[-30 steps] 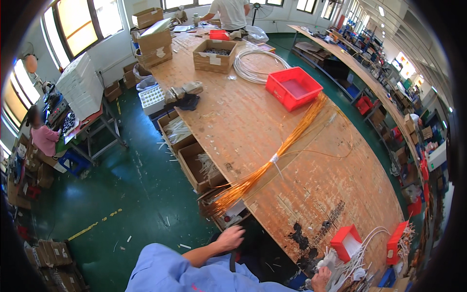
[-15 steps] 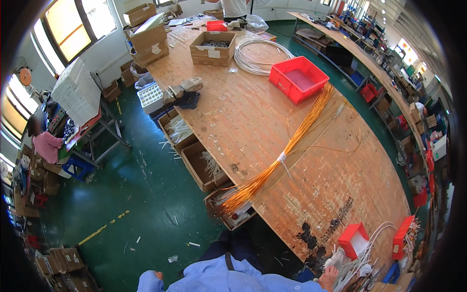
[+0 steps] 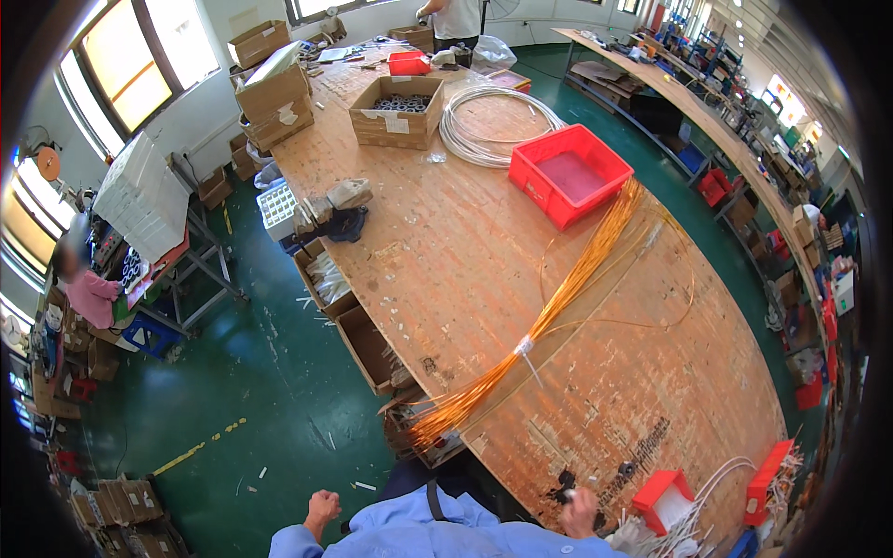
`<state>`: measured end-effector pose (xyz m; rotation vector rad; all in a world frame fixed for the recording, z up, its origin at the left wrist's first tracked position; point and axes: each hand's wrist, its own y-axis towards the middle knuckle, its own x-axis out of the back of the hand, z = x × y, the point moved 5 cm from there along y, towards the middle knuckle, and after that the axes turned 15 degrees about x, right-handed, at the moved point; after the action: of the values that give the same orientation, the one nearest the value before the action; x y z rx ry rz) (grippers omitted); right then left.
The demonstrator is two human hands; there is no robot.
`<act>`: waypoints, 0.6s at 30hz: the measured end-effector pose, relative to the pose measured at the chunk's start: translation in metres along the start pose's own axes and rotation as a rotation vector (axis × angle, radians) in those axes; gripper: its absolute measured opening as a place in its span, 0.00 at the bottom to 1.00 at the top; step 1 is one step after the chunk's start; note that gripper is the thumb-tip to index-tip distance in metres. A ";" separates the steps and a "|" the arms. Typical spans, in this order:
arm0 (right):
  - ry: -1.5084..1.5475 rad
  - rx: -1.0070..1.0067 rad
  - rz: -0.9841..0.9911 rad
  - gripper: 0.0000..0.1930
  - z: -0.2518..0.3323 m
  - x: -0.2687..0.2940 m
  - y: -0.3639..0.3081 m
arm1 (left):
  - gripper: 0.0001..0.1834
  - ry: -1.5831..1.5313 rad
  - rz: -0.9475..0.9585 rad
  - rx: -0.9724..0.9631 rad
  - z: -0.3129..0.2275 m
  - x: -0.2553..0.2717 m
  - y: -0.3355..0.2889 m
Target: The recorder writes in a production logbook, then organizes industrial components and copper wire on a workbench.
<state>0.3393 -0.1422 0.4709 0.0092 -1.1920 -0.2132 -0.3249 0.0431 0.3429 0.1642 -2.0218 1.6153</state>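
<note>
A long bundle of orange wires (image 3: 549, 312) lies diagonally across the plywood worktable (image 3: 465, 242), tied near its middle with a white tie (image 3: 524, 346); its frayed end hangs over the near table edge. My left hand (image 3: 323, 510) is a closed fist over the green floor, left of the table and holding nothing. At the table's front edge, my right hand (image 3: 579, 511) has curled fingers beside a small dark object (image 3: 562, 485); whether it grips anything is unclear. My blue sleeves fill the bottom edge.
A red bin (image 3: 569, 174), a white cable coil (image 3: 493, 126) and an open cardboard box (image 3: 395, 110) sit farther up the table. Small red trays with white wires (image 3: 662, 493) stand at the near right. Open boxes (image 3: 367, 349) line the table's left side. People work at the far end and far left.
My left hand has dropped from the table edge below the orange bundle's end to my left side. The view has tilted, showing more of the far table.
</note>
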 end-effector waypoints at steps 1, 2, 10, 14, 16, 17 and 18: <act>0.062 0.082 -0.060 0.11 0.013 -0.009 0.049 | 0.16 0.031 -0.011 -0.075 -0.028 -0.002 -0.006; 0.126 0.163 -0.121 0.13 0.029 -0.019 0.101 | 0.16 0.062 -0.024 -0.150 -0.057 -0.005 -0.012; 0.371 0.310 -0.081 0.17 0.095 -0.107 0.480 | 0.16 0.224 -0.244 -0.941 -0.382 -0.008 -0.114; 0.125 0.071 -0.169 0.20 0.005 -0.144 0.606 | 0.23 0.369 -0.185 -1.227 -0.576 -0.040 -0.167; 0.093 -0.076 -0.151 0.22 -0.026 -0.166 0.636 | 0.29 0.517 -0.232 -1.447 -0.674 -0.066 -0.171; -0.100 0.005 -0.207 0.24 -0.022 -0.166 0.645 | 0.31 0.564 -0.289 -1.527 -0.722 -0.074 -0.168; -0.300 0.083 -0.252 0.27 -0.019 -0.163 0.649 | 0.34 0.612 -0.332 -1.604 -0.771 -0.086 -0.164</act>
<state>0.4035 0.5197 0.3917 0.2069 -1.4988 -0.3972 0.0730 0.6980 0.5474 -0.4897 -1.9830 -0.4017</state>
